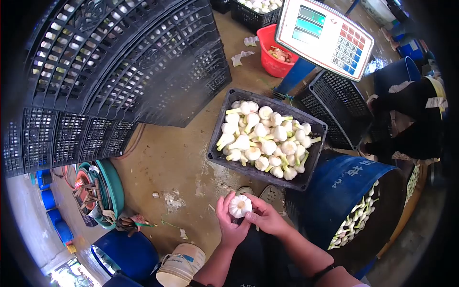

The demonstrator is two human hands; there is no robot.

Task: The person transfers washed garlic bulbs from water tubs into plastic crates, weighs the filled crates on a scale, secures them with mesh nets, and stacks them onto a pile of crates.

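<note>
A white garlic bulb (240, 206) sits between my two hands, root end facing up at me. My left hand (229, 229) cups it from the left, fingers bent behind it. From the right, my right hand (267, 219) pinches it, the thumb along its lower edge; some of the fingers are hidden. Beyond my hands, a black plastic crate (258, 178) on the floor holds many garlic bulbs (267, 136) with short cut green stems.
Tall stacked black crates (158, 71) stand left. A scale display (327, 36) on a blue post rises behind the crate, beside a red basin (272, 64). Right is a blue barrel (334, 191) with garlic inside; a white bucket (181, 265) stands lower left. Another person (411, 115) is far right.
</note>
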